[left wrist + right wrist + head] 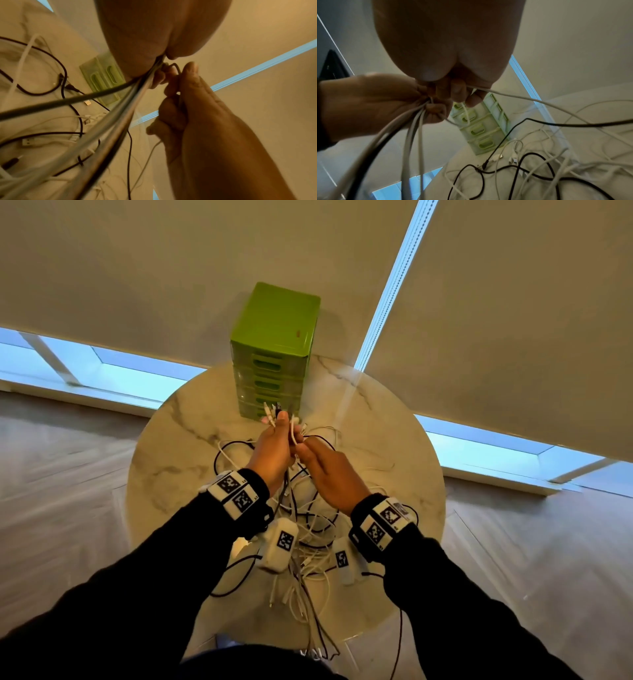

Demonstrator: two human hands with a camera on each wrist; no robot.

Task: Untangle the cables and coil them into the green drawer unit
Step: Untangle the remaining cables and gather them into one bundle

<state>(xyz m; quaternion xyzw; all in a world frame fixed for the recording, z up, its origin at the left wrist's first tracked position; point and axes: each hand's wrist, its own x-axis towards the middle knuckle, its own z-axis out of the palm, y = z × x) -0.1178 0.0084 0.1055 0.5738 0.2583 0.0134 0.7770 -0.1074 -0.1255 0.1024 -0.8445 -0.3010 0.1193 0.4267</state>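
A tangle of white and black cables (pixel 308 529) lies on the round marble table (pixel 191 440). At the table's far edge stands the green drawer unit (pixel 274 350), all its drawers closed. My left hand (pixel 274 446) grips a bundle of several cables (pixel 412 121), their plug ends sticking up above the fist just before the drawers. My right hand (pixel 325 467), close against the left, pinches a single white cable (pixel 505 94) that trails away to the heap. The drawer unit (pixel 481 128) shows behind both hands in the right wrist view.
Two white power adapters (pixel 279 546) (pixel 344 559) hang below my wrists over the heap. Loose cable ends droop over the table's near edge (pixel 315 642). Beige roller blinds and a window sill lie beyond the table.
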